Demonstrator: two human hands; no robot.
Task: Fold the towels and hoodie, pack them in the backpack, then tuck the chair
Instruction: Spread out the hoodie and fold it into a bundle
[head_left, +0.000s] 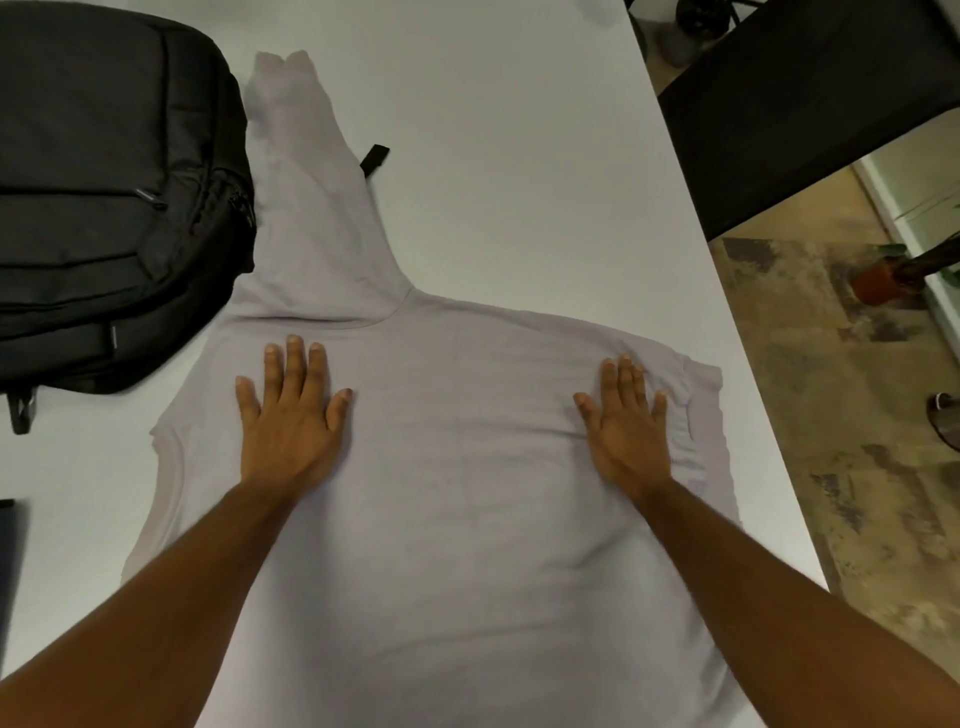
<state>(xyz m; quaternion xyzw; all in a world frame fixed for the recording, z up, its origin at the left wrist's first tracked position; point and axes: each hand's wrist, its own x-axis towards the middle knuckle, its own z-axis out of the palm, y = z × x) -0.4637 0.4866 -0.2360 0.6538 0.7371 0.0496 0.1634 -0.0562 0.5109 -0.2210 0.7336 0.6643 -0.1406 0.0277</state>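
Observation:
A pale grey hoodie (457, 467) lies flat on the white table (519, 156), its hood stretched toward the far left. Both sleeves look folded in under or over the body, so the sides are straight. My left hand (291, 415) lies flat with fingers spread on the hoodie's left shoulder area. My right hand (626, 421) lies flat on the right shoulder area, fingers straight and close together. A black backpack (104, 197) lies at the far left of the table, touching the hood's edge. No towels are in view.
A black strap end (375, 158) pokes out from behind the hood. A dark chair or furniture panel (810, 104) stands beyond the table's right edge. A dark object (10, 561) sits at the left edge. Patterned floor and a potted plant (883, 280) are on the right.

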